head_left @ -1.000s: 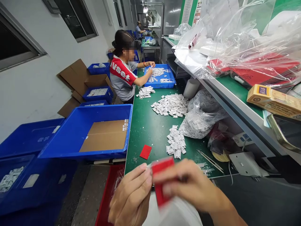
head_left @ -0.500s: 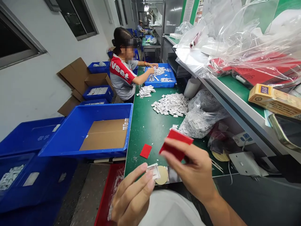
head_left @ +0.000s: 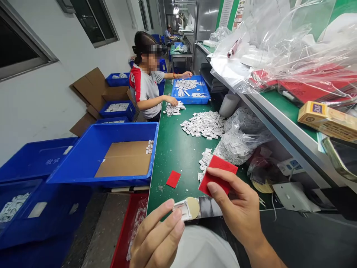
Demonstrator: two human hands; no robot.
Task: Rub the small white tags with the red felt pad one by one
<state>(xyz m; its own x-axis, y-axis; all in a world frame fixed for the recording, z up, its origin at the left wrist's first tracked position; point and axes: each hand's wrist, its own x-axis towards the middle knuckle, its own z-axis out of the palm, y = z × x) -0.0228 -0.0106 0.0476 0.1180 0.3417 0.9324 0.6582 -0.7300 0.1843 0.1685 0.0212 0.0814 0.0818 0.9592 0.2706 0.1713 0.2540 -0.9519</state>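
The left hand (head_left: 158, 240) gripped a small white part (head_left: 182, 210) at its fingertips, above the near edge of the worktop (head_left: 167, 149), towards the near left corner. The right hand (head_left: 237, 203) gripped a red pad (head_left: 220, 173) between thumb and fingers, raised over the near side and clear of the white part. A round cream disc (head_left: 193, 207) showed at the near edge, just beside the white part; whether the two touched could not be determined.

A red square (head_left: 173, 179) lay flat near the left edge. A near pile (head_left: 204, 162) of white pieces was partly hidden by the red pad; a larger pile (head_left: 203, 124) lay beyond it, next to a clear bag (head_left: 237, 141) of similar pieces. A blue bin (head_left: 83, 167) with cardboard (head_left: 125, 160) inside stood along the left edge. At the far end, a co-worker (head_left: 147, 82) had one hand above a blue tray (head_left: 192, 99) and the other at a small heap (head_left: 175, 108) before it.
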